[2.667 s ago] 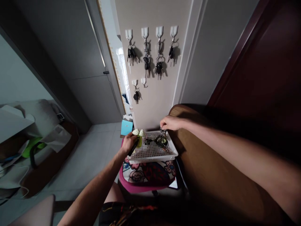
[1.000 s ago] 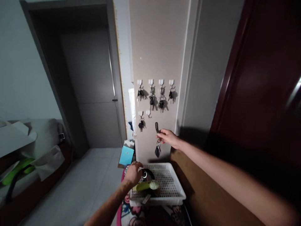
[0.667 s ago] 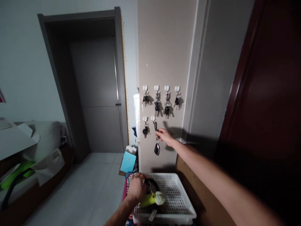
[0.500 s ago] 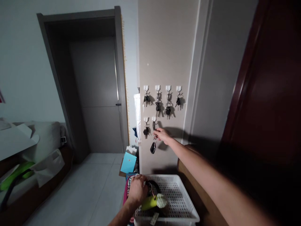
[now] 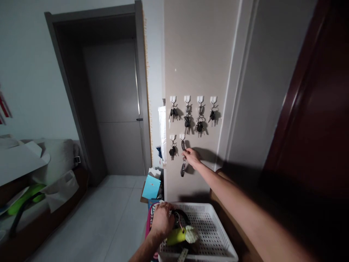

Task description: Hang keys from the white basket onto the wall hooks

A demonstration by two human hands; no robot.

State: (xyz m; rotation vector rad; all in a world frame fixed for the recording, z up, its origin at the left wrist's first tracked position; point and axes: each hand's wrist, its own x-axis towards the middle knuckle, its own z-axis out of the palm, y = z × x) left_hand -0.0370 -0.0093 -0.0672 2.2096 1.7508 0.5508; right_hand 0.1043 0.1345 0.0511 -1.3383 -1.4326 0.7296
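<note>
My right hand [image 5: 191, 157] is closed in a pinch on the dark strap of a car key [image 5: 183, 169]. That strap reaches up to a white wall hook [image 5: 182, 137], and the black fob dangles beneath my fingers. Lower down, my left hand [image 5: 163, 220] curls over the back-left rim of a white plastic basket [image 5: 222, 233], its fingertips partly hidden. Beside it in the basket lies a keychain with a black loop, a yellow-green piece [image 5: 176, 237] and a pale ribbed charm [image 5: 191, 234].
Several bunches of keys [image 5: 200, 126] hang from other white hooks on the beige panel. A blue box [image 5: 151, 186] stands behind the basket to the left. Further left are a grey door [image 5: 114, 109] and a sofa [image 5: 61, 156]. A dark red door edge [image 5: 294, 94] rises at right.
The view has shifted slightly, moving the scene to the right. The fob under my right hand has turned and now shows narrower. Both hands keep their places.
</note>
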